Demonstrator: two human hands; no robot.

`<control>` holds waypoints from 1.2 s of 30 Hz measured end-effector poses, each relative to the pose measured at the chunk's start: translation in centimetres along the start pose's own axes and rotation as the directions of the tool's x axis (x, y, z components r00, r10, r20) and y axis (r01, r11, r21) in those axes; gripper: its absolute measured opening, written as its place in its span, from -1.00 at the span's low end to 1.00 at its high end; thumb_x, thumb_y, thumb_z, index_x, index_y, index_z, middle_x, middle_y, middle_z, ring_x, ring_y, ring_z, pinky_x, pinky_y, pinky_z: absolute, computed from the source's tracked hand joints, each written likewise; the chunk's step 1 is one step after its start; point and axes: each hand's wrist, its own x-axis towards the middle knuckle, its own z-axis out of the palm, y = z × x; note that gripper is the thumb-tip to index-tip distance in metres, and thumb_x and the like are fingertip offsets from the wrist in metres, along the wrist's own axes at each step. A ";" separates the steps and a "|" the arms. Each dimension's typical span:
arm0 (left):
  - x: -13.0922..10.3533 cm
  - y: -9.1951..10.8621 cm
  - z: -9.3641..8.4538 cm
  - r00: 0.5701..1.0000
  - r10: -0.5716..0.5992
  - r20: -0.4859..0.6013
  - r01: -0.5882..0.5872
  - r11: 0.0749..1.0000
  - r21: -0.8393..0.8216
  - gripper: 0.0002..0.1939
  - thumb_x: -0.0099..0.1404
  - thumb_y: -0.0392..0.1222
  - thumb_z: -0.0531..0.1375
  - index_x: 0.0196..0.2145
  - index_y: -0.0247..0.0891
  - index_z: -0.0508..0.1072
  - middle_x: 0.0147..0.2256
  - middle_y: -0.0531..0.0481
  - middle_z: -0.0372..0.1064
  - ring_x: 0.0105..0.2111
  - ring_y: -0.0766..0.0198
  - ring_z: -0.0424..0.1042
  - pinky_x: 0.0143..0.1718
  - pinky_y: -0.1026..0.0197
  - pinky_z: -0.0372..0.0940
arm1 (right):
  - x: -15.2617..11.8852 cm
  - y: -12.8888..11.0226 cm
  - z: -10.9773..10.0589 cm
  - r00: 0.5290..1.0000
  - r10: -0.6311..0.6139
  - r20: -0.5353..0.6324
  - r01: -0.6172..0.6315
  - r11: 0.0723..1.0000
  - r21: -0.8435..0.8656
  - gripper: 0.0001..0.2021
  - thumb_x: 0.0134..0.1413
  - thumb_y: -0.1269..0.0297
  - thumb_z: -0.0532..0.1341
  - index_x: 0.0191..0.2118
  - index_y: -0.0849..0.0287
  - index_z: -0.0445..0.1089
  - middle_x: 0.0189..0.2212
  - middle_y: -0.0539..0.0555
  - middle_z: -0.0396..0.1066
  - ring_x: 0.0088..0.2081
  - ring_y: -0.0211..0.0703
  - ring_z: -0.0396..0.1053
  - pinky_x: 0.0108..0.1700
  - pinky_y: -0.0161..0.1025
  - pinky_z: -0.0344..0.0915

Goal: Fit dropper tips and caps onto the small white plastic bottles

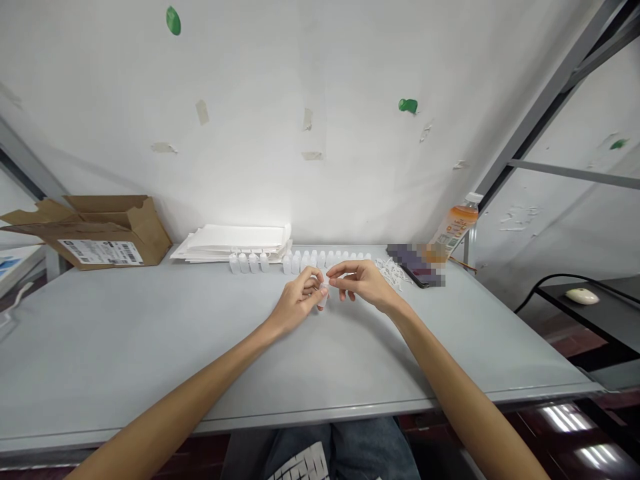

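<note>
Near the middle of the grey table, my left hand is closed around a small white bottle, its thumb on the bottle's side. My right hand is pinched at the bottle's top from the right; whatever its fingertips hold is too small to make out. Several small white bottles stand in a row just behind my hands. Further left is a separate group of similar bottles with thin pieces on top. A pile of small white pieces lies to the right of my right hand.
An open cardboard box stands at the back left of the table. White sheets are stacked against the wall. At the back right are a dark phone-like object and an orange drink bottle. A mouse rests on a side shelf.
</note>
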 end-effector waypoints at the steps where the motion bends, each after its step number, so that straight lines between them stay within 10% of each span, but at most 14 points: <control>1: 0.0 0.1 0.0 1.000 -0.007 0.009 0.007 1.000 -0.015 -0.80 0.33 -0.04 0.13 -0.24 -0.17 0.19 -0.48 0.11 0.32 -0.51 0.36 0.37 -0.57 0.37 0.18 | 0.0 0.0 -0.1 1.000 0.003 0.006 -0.003 1.000 0.003 -0.74 -0.10 0.14 0.38 -0.32 0.22 0.51 -0.42 0.06 0.45 -0.57 -0.29 0.36 -0.60 -0.35 0.17; 36: 0.5 0.3 -0.6 0.980 -0.188 0.073 0.201 0.911 -0.360 -0.82 0.31 -0.09 0.09 -0.20 -0.23 0.27 -0.54 0.06 0.33 -0.68 0.39 0.21 -0.70 0.36 0.05 | -0.3 -0.3 0.5 0.998 -0.063 0.018 0.065 0.987 -0.147 -0.73 0.02 0.15 0.30 -0.19 0.20 0.55 -0.41 0.08 0.48 -0.55 -0.27 0.39 -0.59 -0.34 0.18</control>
